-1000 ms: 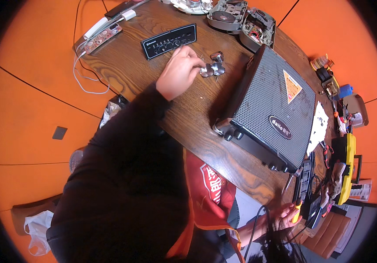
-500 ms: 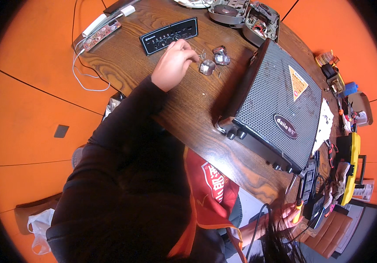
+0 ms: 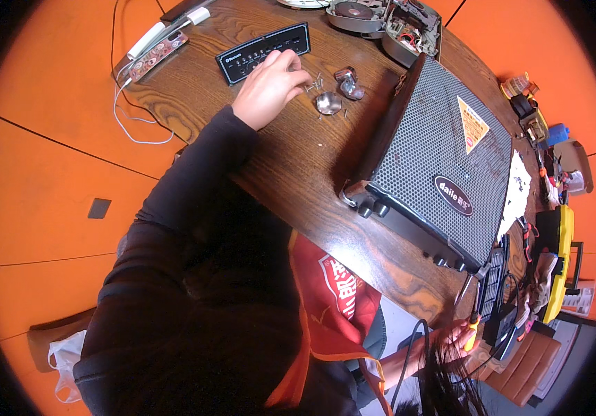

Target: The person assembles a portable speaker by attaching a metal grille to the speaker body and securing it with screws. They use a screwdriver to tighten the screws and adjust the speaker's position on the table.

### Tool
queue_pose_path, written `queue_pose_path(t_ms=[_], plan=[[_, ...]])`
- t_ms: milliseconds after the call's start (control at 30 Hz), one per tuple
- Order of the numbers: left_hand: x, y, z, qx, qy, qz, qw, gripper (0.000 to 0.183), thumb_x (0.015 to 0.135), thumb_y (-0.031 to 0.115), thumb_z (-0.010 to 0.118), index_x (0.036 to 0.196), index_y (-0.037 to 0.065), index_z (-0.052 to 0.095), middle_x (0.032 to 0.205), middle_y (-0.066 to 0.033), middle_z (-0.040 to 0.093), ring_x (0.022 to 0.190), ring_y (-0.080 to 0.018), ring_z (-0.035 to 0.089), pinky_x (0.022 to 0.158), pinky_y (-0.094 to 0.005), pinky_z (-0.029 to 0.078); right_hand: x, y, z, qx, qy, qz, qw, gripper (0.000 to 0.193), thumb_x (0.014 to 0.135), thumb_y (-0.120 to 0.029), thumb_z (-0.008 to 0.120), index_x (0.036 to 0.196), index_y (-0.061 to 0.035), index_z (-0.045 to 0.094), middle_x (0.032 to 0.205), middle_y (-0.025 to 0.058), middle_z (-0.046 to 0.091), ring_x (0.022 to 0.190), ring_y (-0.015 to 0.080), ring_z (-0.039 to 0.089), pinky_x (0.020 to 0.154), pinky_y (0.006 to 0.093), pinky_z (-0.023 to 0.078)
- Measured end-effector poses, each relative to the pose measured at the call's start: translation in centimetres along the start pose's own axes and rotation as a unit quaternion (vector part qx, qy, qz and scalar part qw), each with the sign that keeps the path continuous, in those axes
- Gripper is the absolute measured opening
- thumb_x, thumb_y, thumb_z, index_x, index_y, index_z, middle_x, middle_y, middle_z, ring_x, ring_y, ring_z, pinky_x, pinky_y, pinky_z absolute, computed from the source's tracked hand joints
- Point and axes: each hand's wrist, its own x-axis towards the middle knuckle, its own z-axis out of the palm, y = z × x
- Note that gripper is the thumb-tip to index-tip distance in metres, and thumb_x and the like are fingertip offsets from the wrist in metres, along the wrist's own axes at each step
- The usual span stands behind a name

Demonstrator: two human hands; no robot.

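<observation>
My left hand (image 3: 269,90) hovers at the near edge of a black control panel (image 3: 232,66) with small knobs and sockets. Its fingers are curled together; whatever they may pinch is hidden. Just right of the fingertips lie several small screws (image 3: 317,82). A small shiny metal dish (image 3: 328,103) and a rounded shiny metal piece (image 3: 348,83) sit beside them. At the lower right, my right hand (image 3: 456,338) is wrapped round a screwdriver (image 3: 474,333) with a yellow-orange handle, partly covered by dark hair strands.
A large black speaker box (image 3: 437,152) with a mesh grille fills the table's right half. Opened grey casings (image 3: 409,38) stand at the back. White cables and a patterned phone (image 3: 163,57) lie far left. Tools and a yellow-black toolbox (image 3: 560,260) line the right side.
My left hand has shifted slightly left and farther from the metal dish, whose hollow now shows more openly. The right hand keeps its grip on the screwdriver, nearly unmoved.
</observation>
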Motion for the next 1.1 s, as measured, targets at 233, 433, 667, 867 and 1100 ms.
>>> queue_pose_path(t_ms=[233,433,667,867,1100], plan=[[-0.3,-0.1,-0.1,-0.014,-0.012,0.014,1.0,0.011,0.081,0.01,0.059,0.089,0.003,0.059,0.084,-0.0082,0.054,0.085,-0.0228,0.052,0.076,-0.0323,0.044,0.4,0.6,-2.0,0.039,-0.056,0.008,0.998,0.034,0.089,-0.007,0.052,0.119,-0.0024,0.036,0.11,0.0202,0.055,0.099,0.0268,0.058,0.086,0.0323,0.05],[-2.3,6.1,-3.8,-0.468,0.018,-0.171,0.867,0.009,0.088,0.007,0.054,0.093,0.002,0.059,0.089,-0.0055,0.063,0.083,-0.0094,0.058,0.074,-0.0212,0.046,0.3,-0.3,0.0,0.039,-0.035,0.024,0.998,0.034,0.089,-0.007,0.053,0.118,-0.0025,0.037,0.113,0.0208,0.054,0.102,0.0265,0.057,0.089,0.0314,0.048],[-4.6,16.7,-5.0,-0.851,-0.096,-0.161,0.49,0.004,0.087,0.005,0.051,0.084,0.004,0.051,0.088,-0.0148,0.063,0.095,-0.0263,0.059,0.085,-0.037,0.045,-2.1,-3.9,5.8,0.224,-0.126,-0.016,0.966,0.034,0.085,-0.008,0.059,0.116,-0.0088,0.045,0.115,0.0234,0.052,0.101,0.0269,0.057,0.08,0.0283,0.052],[-4.7,20.7,-3.5,-0.955,-0.188,-0.174,0.147,0.02,0.094,0.022,0.047,0.098,0.006,0.058,0.113,-0.0106,0.061,0.117,-0.0268,0.049,0.102,-0.0435,0.033,-5.6,-6.3,8.4,0.177,-0.097,-0.08,0.976,0.038,0.082,-0.015,0.064,0.117,-0.0114,0.047,0.108,0.0195,0.055,0.097,0.0248,0.057,0.083,0.0268,0.048],[-5.3,21.5,-2.0,-0.959,-0.213,-0.154,0.108,0.034,0.096,0.031,0.039,0.11,0.006,0.057,0.123,-0.0082,0.054,0.125,-0.0266,0.041,0.105,-0.0454,0.029,-7.2,-6.0,9.7,0.168,-0.107,-0.113,0.974,0.066,0.076,0.0,0.068,0.127,-0.0217,0.03,0.104,0.0255,0.056,0.091,0.0323,0.061,0.077,0.0392,0.056]])
